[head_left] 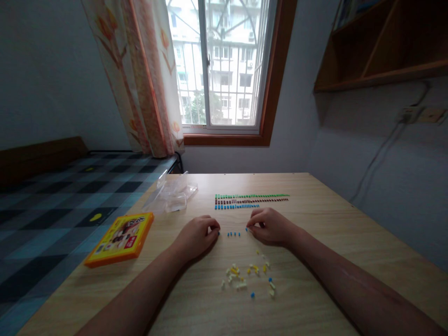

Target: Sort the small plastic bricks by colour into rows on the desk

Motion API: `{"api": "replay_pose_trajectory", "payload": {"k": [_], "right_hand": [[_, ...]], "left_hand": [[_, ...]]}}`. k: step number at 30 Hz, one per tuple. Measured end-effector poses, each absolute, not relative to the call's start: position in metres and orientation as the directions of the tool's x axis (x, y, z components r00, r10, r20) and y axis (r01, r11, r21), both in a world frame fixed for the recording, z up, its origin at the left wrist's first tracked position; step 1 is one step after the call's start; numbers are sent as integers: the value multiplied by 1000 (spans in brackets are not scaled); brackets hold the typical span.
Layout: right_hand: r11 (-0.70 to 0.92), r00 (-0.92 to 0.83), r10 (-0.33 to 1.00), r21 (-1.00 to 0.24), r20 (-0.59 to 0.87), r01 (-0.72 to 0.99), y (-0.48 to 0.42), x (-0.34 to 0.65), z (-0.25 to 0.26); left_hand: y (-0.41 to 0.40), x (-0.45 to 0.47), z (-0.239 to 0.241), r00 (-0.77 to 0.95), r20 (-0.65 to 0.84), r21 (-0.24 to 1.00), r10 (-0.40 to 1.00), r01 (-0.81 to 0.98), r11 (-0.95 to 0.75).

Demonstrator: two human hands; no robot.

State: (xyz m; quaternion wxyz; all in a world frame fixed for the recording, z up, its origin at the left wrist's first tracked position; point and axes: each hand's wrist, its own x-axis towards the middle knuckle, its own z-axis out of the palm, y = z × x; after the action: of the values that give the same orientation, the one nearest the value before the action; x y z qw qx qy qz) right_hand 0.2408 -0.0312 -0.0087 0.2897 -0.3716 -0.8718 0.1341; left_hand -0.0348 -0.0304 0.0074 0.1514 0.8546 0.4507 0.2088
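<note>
My left hand [198, 237] rests low over the table with its thumb and fingers pinched together at a small blue block that shows at the tips. Opposite it, my right hand [268, 227] pinches another small blue block [247, 229]. Between the two hands, several blue blocks [231, 234] form a short, spaced row. Beyond them lie three long rows of tiny blocks: a green row [252, 196], a dark red row [252, 201] and a shorter blue row [236, 206]. Closer to me is a loose scatter of yellow blocks [234, 270], cream ones and a few blue ones.
An orange-yellow box [121, 239] with a printed lid lies at the table's left. Behind it sits clear plastic packaging [176, 193]. A bed [70, 196] with a checked cover adjoins the left edge of the wooden table [315, 294]. A window and wall shelf are beyond.
</note>
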Motion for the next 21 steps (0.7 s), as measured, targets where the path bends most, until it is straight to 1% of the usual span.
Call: {"api": "replay_pose_trajectory", "payload": {"k": [4,10,14,17,21], "right_hand": [[690,-567,723,-456,393,563,-35,237,-7],[686,-565,727,-379,391,621,-33,248,-3],[625,-518,777,-335,357,705,-19,278,0],[575,-468,806,-291,363,764,-6,301,-3],[528,-418,831,-286,367,800,11,315,-17]], "left_hand": [[-31,-34,8,506,220,434,834,715,-548],[-30,-36,7,513,222,433,829,710,-556],[-31,-35,8,513,220,421,830,718,-555],[-31,-35,8,514,221,420,829,717,-556],[-30,-35,8,518,220,425,827,712,-559]]}}
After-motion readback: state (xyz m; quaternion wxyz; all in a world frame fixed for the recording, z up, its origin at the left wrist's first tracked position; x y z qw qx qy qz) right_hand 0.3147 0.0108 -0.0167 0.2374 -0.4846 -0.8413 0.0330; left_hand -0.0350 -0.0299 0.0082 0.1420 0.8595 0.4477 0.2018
